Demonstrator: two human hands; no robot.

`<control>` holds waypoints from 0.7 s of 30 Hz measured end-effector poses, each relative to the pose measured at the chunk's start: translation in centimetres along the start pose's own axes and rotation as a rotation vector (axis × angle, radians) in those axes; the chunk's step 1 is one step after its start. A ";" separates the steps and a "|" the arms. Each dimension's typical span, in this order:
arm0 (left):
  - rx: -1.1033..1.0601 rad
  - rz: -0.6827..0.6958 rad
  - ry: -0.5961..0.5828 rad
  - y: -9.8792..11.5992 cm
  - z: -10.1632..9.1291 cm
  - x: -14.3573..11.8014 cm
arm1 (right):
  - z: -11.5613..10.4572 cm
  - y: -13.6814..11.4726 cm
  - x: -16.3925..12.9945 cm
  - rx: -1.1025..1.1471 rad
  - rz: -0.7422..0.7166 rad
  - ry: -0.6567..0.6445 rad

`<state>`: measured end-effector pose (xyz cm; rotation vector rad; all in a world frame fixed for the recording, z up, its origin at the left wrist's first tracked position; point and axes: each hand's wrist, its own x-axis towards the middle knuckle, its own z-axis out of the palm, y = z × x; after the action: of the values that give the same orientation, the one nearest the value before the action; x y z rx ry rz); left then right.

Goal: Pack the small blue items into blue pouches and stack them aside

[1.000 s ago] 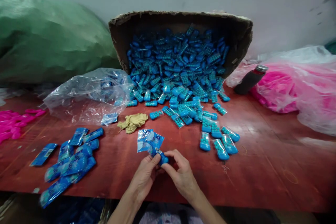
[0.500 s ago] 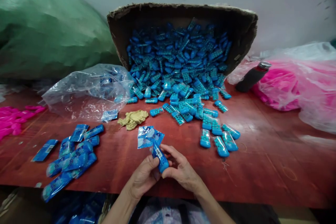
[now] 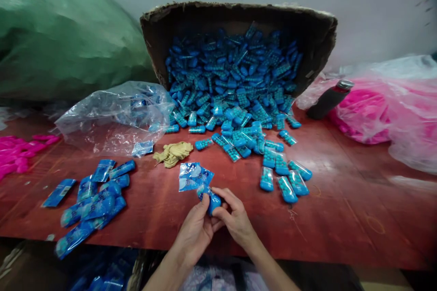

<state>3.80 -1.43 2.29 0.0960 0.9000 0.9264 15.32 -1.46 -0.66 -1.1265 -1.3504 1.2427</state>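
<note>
Both hands (image 3: pixel 214 223) around blue capsule (image 3: pixel 214 202)

You'll find nothing legible here. The blue sachets (image 3: pixel 194 177) carry white print, too blurred to read; the cardboard box (image 3: pixel 317 41) and dark bottle (image 3: pixel 327 99) show no readable marks.

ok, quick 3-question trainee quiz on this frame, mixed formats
1. True or false: the cardboard box stands upright.
2. What do the left hand and right hand hold? A) blue capsule case B) black bottle C) tan glove
3. Fill in: the filled blue packets lie on the person's ____ side of the red table.

Key: 1 false, it is tipped on its side; 2 A; 3 left.
</note>
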 end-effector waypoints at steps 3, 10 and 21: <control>0.024 -0.065 -0.057 0.4 -0.6 -0.2 | -0.6 -0.1 0.4 0.174 0.102 -0.103; -0.017 -0.040 -0.089 -0.1 -1.5 0.1 | -0.7 -0.2 0.4 0.186 0.168 -0.135; -0.031 0.049 -0.010 -0.5 -0.6 -0.1 | 0.6 -0.3 -0.1 -0.033 0.074 -0.052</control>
<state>3.67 -2.01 1.68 0.0965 0.8769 0.9848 14.77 -1.69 -0.36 -1.1838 -1.3832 1.3149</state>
